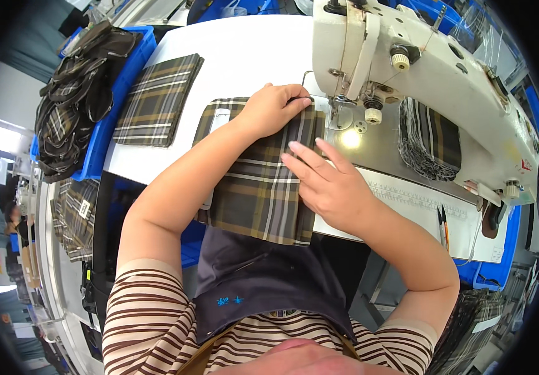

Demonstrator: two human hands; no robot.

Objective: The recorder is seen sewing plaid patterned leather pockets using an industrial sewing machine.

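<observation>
A stack of dark plaid fabric pieces (pixel 251 194), brown, black and white, lies in front of me, its near part hanging over the table's front edge. My left hand (pixel 276 109) is closed at the far right corner of this fabric, thumb and fingers pinching its edge just left of the presser foot (pixel 343 101). Over the right edge rests my right hand (pixel 329 184), its fingers spread and holding nothing. The white sewing machine (pixel 419 62) stands to the right, beyond both hands. A small white label (pixel 221 117) shows on the fabric beside my left forearm.
Another folded plaid stack (pixel 157 100) lies at the left, by a blue bin (pixel 104 134) full of dark zippered pieces (pixel 73 106). Under the machine arm sits a pile of small plaid pieces (pixel 429 140). A clear ruler (pixel 407 194) and a pair of tweezers (pixel 443 225) lie at the right front.
</observation>
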